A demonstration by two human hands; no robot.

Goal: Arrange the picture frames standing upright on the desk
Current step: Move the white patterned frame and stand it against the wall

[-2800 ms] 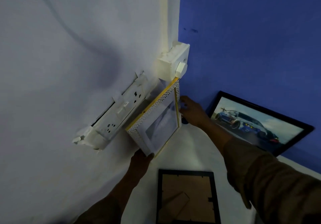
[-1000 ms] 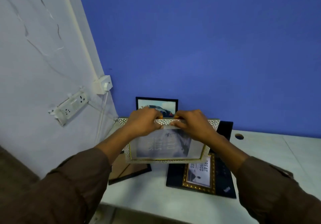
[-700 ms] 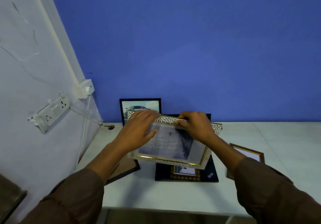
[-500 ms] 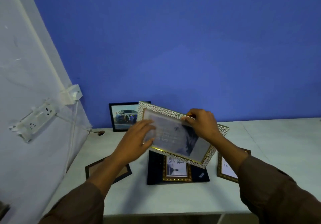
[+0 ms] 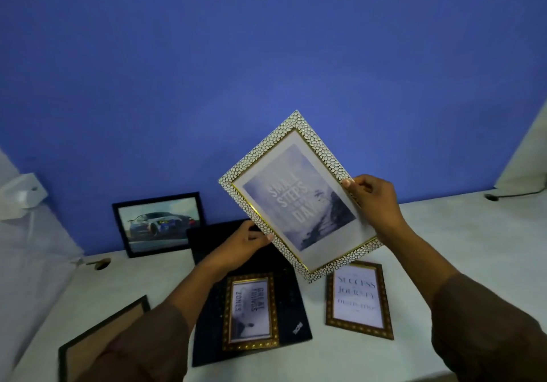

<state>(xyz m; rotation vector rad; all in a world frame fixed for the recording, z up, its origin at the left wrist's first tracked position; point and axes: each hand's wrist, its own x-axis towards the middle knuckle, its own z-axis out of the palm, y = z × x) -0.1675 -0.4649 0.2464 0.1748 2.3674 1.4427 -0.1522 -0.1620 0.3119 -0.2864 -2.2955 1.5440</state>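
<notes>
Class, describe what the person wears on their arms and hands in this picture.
Both arms wear long, loose dark brown sleeves reaching to about the wrists. The left hand and right hand are bare: no gloves, and no rings, watch or markings are visible.

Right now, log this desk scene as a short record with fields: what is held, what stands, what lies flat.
held: white pebble-textured frame, tilted in the air above the desk, print facing the camera
left hand: grips the frame's lower left edge
right hand: grips its right edge
standing: black-framed car picture, leaning against the blue wall
lying flat: gold frame on a closed black laptop; brown-and-gold frame on the white desk
face down: black frame, backing up, at the desk's near left
</notes>
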